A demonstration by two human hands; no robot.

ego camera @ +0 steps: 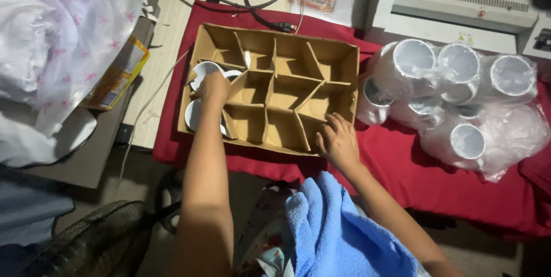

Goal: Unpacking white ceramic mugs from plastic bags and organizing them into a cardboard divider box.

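With the left hand (pixel 213 87) curled over a white mug (pixel 202 71) and the right hand (pixel 338 139) spread on the cardboard box (pixel 275 90), a snagged divider (pixel 270 84) could tip the mug.

1. The left hand (pixel 213 88) covers part of a white mug (pixel 205 71) in the cardboard box (pixel 338 59).
2. A second mug (pixel 193 115) below it hides behind the forearm.
3. The bagged mugs (pixel 459 99) blur under plastic; their count is perhaps six.
4. The grey machine (pixel 459 1) is cut off at the far edge.
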